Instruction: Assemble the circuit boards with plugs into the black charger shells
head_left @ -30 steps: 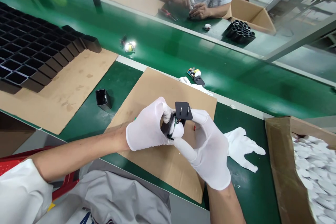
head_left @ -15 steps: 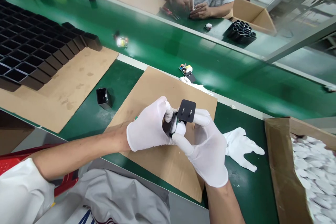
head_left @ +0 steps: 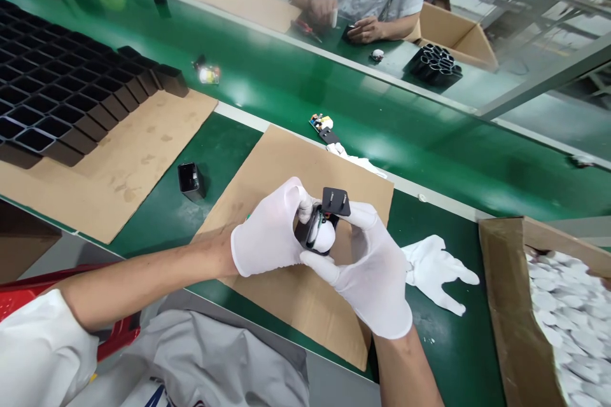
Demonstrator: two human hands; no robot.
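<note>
Blk housing point(head_left: 305, 236) w/ rnd white part point(head_left: 324, 236) in its mouth & 2-pin plate point(head_left: 337, 201) at the top is up over the cardboard sheet point(head_left: 281, 162). Gloved L hand point(head_left: 270, 232) is clamped round the housing, gloved R hand point(head_left: 375, 270) grips its open end, thumb at lower edge, fingers by plate. Another blk case point(head_left: 191, 182) stands on green tbl point(head_left: 229, 140) to the L; loose white glove point(head_left: 436, 270) lies R, nr box point(head_left: 501, 305) of white pcs point(head_left: 573, 324).

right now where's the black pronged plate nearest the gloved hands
In the head view, the pronged plate is just right of centre, over the cardboard sheet, between the left hand and right hand, beside the round white part.
</note>
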